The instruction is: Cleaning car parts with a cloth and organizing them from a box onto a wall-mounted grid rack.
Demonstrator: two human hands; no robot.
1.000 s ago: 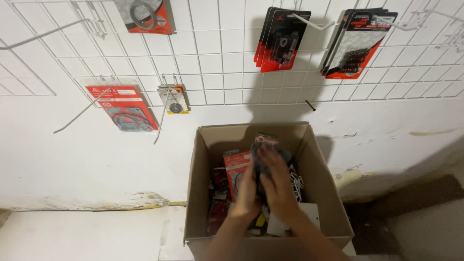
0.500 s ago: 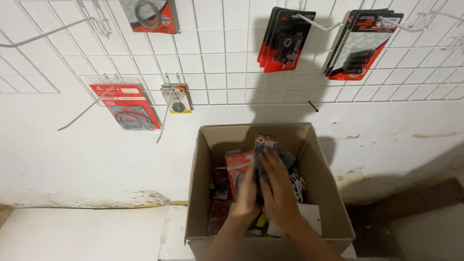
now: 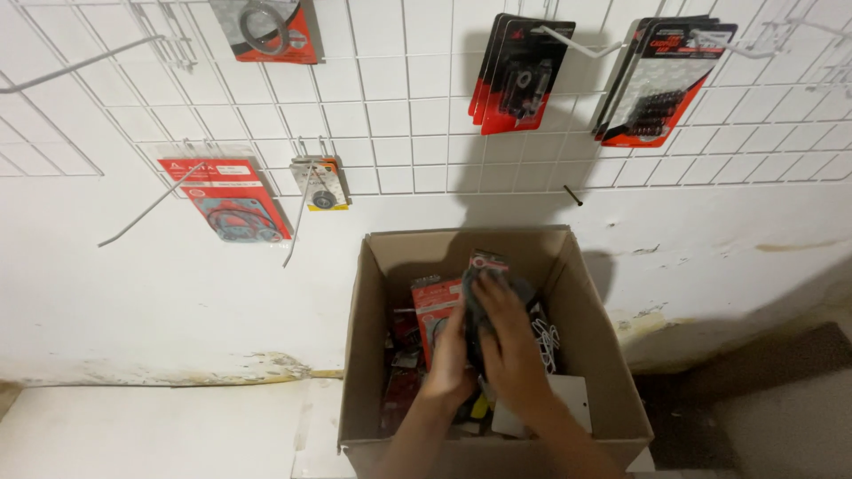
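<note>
**Head view: both hands lift a dark pack out of the open box**

Head camera looks down into a brown cardboard box (image 3: 586,355) at lower centre of the frame. Compared with a second ago, the dark blister pack (image 3: 489,266) has risen: its red-and-white top now stands above the other contents, near the box's back wall. Both hands have moved up with it. The right hand (image 3: 506,341) is clasped over the pack's front, and the left hand (image 3: 451,359) grips from the side, also touching a red carded pack (image 3: 433,302) just beside it. That suggests one item is being singled out from the jumble.

On the white wire grid (image 3: 399,115) above hang more packs. At upper centre is a black-and-red stack (image 3: 519,75), at upper right a tilted black-and-red stack (image 3: 661,80), and at the top edge a red card with a ring (image 3: 266,31). At left are a red-and-clear gasket pack (image 3: 226,200) and a small orange card (image 3: 321,182). Several hooks stand bare.
</note>
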